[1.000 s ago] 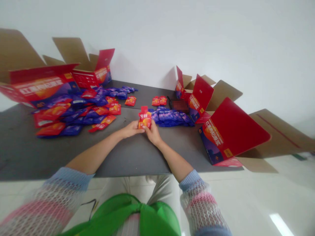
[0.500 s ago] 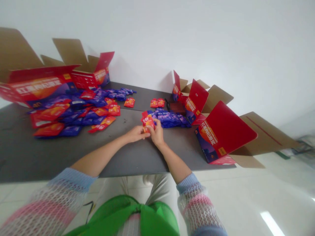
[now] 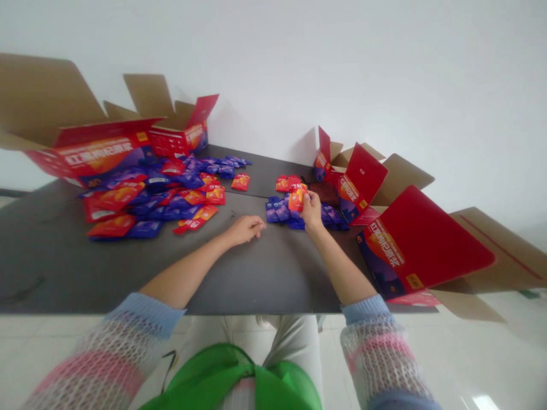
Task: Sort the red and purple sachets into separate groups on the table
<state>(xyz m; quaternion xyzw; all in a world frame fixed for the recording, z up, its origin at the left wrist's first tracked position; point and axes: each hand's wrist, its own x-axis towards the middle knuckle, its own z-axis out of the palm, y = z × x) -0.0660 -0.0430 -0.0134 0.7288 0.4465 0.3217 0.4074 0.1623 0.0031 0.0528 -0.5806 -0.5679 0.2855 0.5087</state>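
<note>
Two bare hands reach over the grey table (image 3: 252,285) in my head view. Nearest me, the left hand (image 3: 247,229) is loosely curled; I cannot tell whether its fingertips meet. Slightly farther out, the right hand (image 3: 312,212) pinches an orange-red sachet (image 3: 297,199) that juts leftward from its fingertips, beyond and to the right of my left hand. The blue sachets (image 3: 280,211) show around it; past them I see red sachets (image 3: 282,183), then an open carton (image 3: 321,166) near the wall (image 3: 384,74).

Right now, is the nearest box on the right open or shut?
Open. The box has its red flap and brown flaps spread outward; its inside is hidden.
</note>
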